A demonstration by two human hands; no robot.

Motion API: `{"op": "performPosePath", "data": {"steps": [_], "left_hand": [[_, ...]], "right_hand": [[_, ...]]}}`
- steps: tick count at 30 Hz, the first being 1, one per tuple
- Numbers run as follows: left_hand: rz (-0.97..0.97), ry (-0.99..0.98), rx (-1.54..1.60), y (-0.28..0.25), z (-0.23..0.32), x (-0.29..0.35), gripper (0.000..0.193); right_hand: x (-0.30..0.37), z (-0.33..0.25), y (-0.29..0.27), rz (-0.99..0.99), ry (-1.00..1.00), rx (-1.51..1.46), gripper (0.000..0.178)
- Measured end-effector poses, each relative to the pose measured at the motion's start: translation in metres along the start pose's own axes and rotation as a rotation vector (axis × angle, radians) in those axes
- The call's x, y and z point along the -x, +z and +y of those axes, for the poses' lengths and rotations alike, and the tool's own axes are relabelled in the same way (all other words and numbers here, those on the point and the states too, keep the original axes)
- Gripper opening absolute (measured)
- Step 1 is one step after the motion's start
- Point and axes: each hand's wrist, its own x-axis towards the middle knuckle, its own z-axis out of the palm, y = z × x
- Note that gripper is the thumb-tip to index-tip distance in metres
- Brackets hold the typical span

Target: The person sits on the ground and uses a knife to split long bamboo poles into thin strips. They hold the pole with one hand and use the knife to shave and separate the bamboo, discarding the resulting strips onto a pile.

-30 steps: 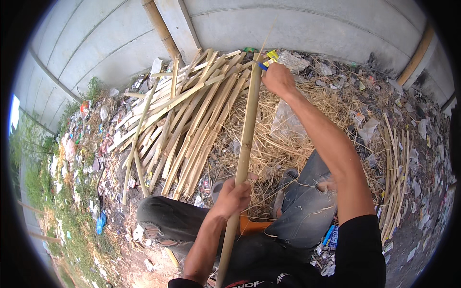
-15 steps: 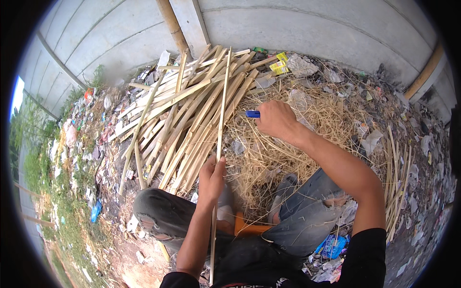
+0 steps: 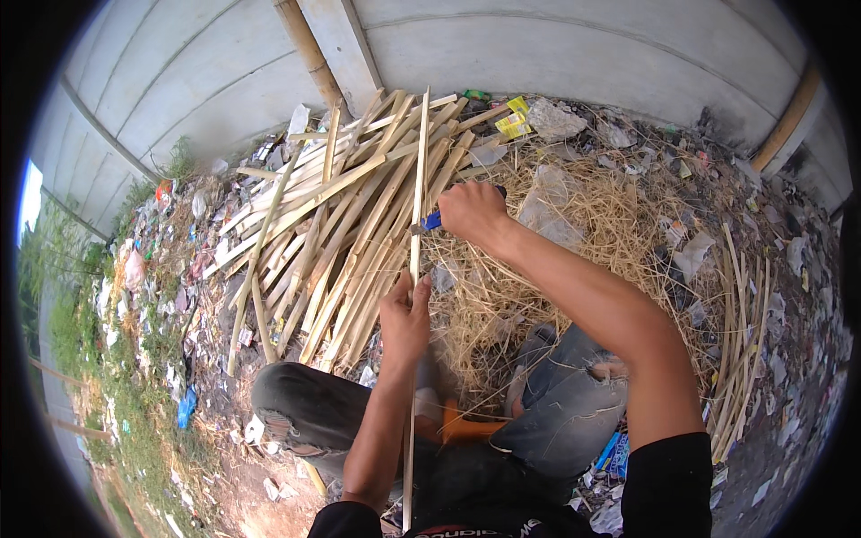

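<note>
My left hand [image 3: 404, 321] is closed around a long, narrow bamboo strip [image 3: 421, 166]. The strip runs from between my knees out over a pile of similar bamboo strips [image 3: 359, 235]. In my right hand [image 3: 473, 212], a blue-handled utility knife [image 3: 432, 221] is gripped with its short metal blade against the strip, a little beyond my left hand. Most of the knife's handle is hidden by my fingers. Thin, curled bamboo shavings [image 3: 489, 300] lie in a heap below my right hand.
A grey panel wall [image 3: 556, 63] with bamboo poles [image 3: 314, 54] closes off the far side. Litter covers the ground, including a yellow packet [image 3: 514, 120]. Several thin strips [image 3: 737, 341] lie to the right. Something orange [image 3: 466, 429] shows between my legs.
My right hand has come left and turned, bringing the knife blade onto the bamboo strip. My left hand has shifted slightly farther out, still holding the strip.
</note>
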Motion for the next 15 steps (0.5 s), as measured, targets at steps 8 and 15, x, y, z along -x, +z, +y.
{"op": "performPosePath", "data": {"steps": [8,15], "left_hand": [[-0.285,-0.253,0.189,-0.012,-0.003,0.092,0.038],[-0.185,-0.373,0.261,-0.056,-0.026,0.078,0.027]], "right_hand": [[-0.026,0.134,-0.049,0.015,0.702,-0.063,0.022],[0.026,0.164,-0.04,0.034,0.715,0.06,0.023]]}}
